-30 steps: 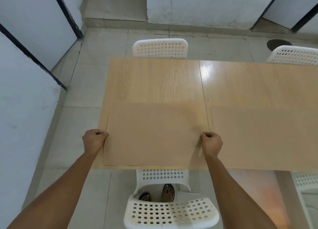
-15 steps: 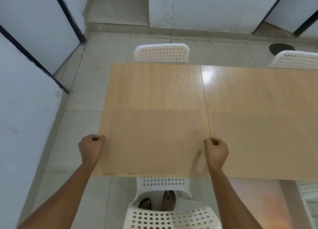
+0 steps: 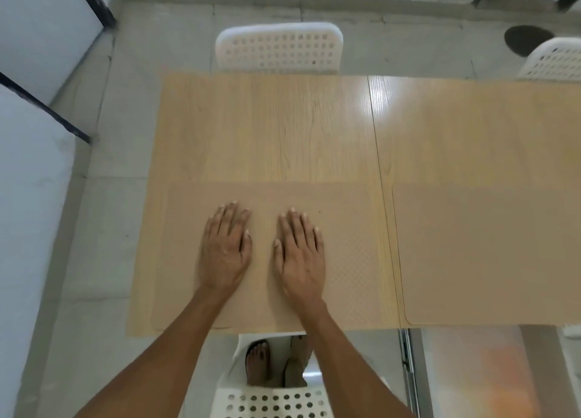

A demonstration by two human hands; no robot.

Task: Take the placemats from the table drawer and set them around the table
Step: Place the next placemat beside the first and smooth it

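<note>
A tan placemat (image 3: pixel 345 260) lies flat on the near left part of the light wooden table (image 3: pixel 267 128). My left hand (image 3: pixel 224 249) and my right hand (image 3: pixel 300 251) rest palm down on its middle, side by side, fingers spread and holding nothing. A second tan placemat (image 3: pixel 487 251) lies flat to the right, across the table's seam, apart from both hands. The drawer itself cannot be made out, though a metal rail (image 3: pixel 405 367) shows under the table's near edge at the right.
A white perforated chair (image 3: pixel 278 48) stands at the far side, another (image 3: pixel 553 60) at the far right, and one (image 3: pixel 273 402) right below me with my feet by it. Grey walls close in on the left.
Both hands have let go of the left placemat's side edges and moved inward. They now lie flat on its middle. The mat has settled on the table.
</note>
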